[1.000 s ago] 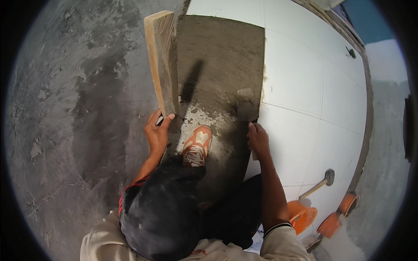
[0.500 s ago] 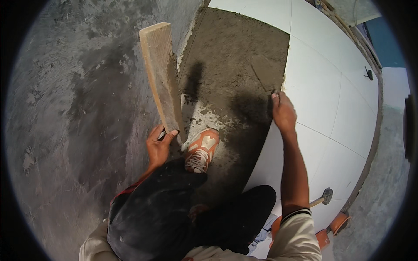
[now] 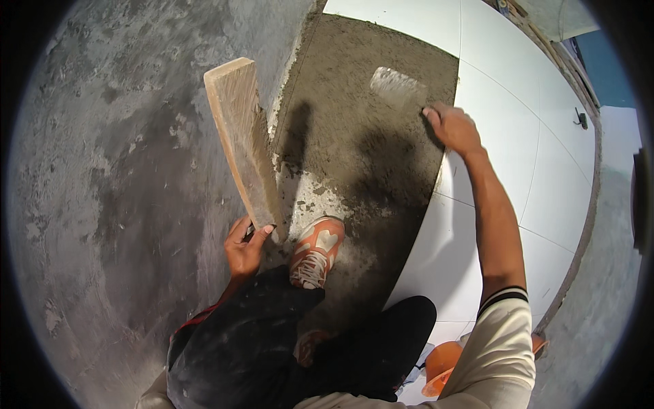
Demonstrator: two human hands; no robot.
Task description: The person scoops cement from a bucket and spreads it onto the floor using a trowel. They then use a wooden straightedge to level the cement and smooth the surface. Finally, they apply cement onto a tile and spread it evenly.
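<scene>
A long wooden board slants up beside the grey wall, its lower end pinched between the thumb and fingers of my left hand. My right hand is closed around the handle of a trowel, which the fist mostly hides. The trowel's flat metal blade catches the light over the wet mortar bed, close to the border of the white tiles. From this angle I cannot tell whether the blade touches the mortar.
My orange and white shoe stands on the near, mortar-spattered floor. The rough grey wall runs along the left. An orange plastic object lies by my right sleeve, and a small black item sits on the far-right tiles.
My right hand has moved farther away and slightly right, and the trowel blade now shows its bright face. The board's top has shifted a little left and nearer. My sleeve now covers the mallet.
</scene>
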